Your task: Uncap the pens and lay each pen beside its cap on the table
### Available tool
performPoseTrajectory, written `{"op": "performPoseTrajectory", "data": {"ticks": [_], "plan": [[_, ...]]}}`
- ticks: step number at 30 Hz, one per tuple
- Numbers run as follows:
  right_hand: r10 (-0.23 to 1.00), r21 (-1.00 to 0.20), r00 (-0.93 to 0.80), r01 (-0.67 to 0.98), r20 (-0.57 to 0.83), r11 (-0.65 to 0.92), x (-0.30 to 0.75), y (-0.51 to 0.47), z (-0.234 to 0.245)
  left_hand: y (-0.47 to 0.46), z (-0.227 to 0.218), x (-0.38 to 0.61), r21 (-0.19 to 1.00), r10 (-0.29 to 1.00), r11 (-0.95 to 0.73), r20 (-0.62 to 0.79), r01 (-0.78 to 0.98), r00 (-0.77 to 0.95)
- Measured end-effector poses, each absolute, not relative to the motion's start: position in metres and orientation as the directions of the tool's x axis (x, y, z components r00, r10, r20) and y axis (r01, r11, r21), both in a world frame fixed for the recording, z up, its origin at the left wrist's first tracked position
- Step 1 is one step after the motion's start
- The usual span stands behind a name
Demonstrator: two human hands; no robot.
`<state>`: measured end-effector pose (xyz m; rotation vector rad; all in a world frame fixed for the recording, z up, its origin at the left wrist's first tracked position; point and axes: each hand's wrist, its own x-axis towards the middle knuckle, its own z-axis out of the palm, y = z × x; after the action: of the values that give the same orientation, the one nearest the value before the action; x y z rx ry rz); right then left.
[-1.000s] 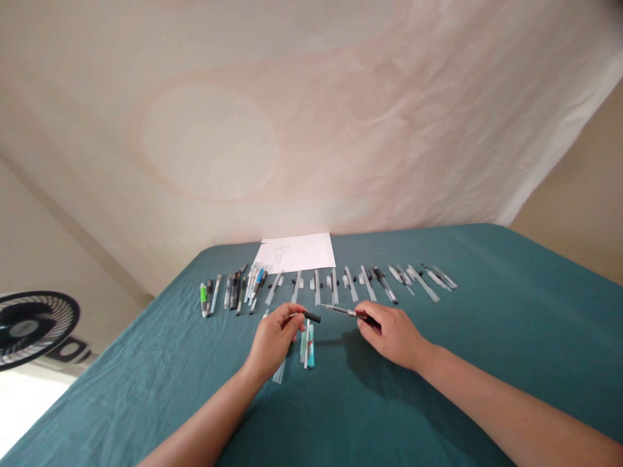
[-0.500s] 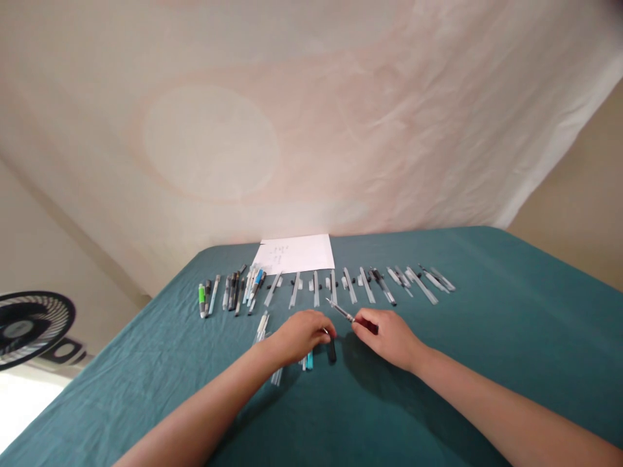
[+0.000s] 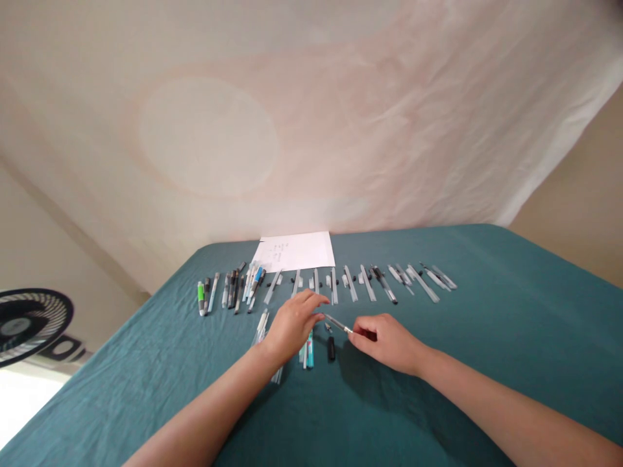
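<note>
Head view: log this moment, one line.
left hand: at end of pen, grip unclear | right hand: holds pen | black cap: on green cloth | teal pen: left of cap

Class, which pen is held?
The pen in the right hand, its narrow end pointing toward the left hand; the other visible pens lie on the tablecloth.

A cap (image 3: 331, 349) lies on the surface (image 3: 335, 421) between left hand (image 3: 293, 324) and right hand (image 3: 385, 340); behind lie pens (image 3: 384, 284), then paper (image 3: 306, 250).
</note>
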<state>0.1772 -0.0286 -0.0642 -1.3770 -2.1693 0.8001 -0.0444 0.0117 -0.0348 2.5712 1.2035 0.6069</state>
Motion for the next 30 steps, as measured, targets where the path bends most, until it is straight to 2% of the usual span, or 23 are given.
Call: {"op": "performPoseTrajectory", "data": {"ticks": [4, 8, 15, 19, 23, 27, 30], "plan": [[0.896, -0.702, -0.440, 0.621, 0.055, 0.348, 0.178, -0.028, -0.064, 0.015, -0.034, -0.048, 0.391, 0.722, -0.685, 0.257, 0.614, 0.642], [0.890, -0.713, -0.455, 0.611, 0.039, 0.343, 0.179, -0.027, -0.064, 0.019, -0.034, -0.054, 0.431, 0.741, -0.663, 0.261, 0.612, 0.619], [0.903, -0.696, -0.428, 0.637, 0.038, 0.331, 0.181, -0.024, -0.067, 0.046, -0.029, -0.086, 0.430, 0.806, -0.591, 0.347, 0.682, 0.480], [0.938, -0.675, -0.342, 0.680, 0.052, 0.285, 0.185, -0.018, -0.072, 0.061, -0.021, -0.111, 0.412, 0.842, -0.525, 0.383, 0.745, 0.381], [0.960, -0.669, -0.269, 0.701, 0.074, 0.248, 0.187, -0.014, -0.078, 0.059, -0.009, -0.107, 0.385, 0.776, -0.631, 0.306, 0.674, 0.551], [0.962, -0.665, -0.262, 0.706, 0.076, 0.245, 0.186, -0.013, -0.082, 0.052, -0.006, -0.072, 0.342, 0.628, -0.763, 0.192, 0.548, 0.755], [0.963, -0.649, -0.256, 0.720, 0.082, 0.246, 0.185, -0.012, -0.082, 0.054, -0.012, -0.044, 0.264, 0.515, -0.841, 0.121, 0.472, 0.849]]}}
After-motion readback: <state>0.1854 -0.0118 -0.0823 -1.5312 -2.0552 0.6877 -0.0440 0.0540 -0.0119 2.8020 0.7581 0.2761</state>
